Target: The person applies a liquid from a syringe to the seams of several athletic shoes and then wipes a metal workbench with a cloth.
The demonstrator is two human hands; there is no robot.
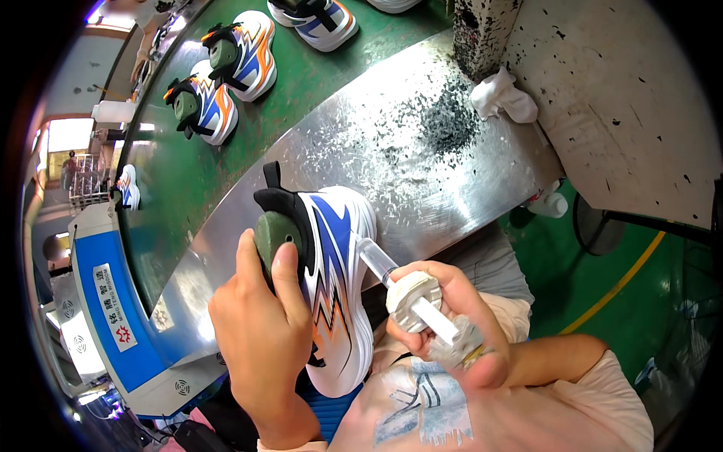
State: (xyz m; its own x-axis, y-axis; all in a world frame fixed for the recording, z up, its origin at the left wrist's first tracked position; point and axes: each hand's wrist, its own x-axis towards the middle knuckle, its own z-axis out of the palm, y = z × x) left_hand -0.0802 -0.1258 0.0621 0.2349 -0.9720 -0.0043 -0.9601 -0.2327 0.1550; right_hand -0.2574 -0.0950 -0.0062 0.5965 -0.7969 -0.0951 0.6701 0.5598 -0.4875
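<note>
A white sneaker with blue and orange zigzag markings lies on its side in front of me, its sole edge to the right. My left hand grips it at the collar, thumb and fingers on the dark green shoe last that fills the opening. In my right hand is a syringe with a clear barrel and a thick whitish wrapping round its flange and plunger end. The syringe's tip points at the sneaker's side, close to the blue panel and the sole edge; whether it touches, I cannot tell.
Beneath the sneaker is a metal worktable, flecked with black and white residue. Beyond it, a green conveyor belt carries several similar sneakers. A crumpled white cloth lies by the speckled panel at right. A blue-and-white machine housing stands left.
</note>
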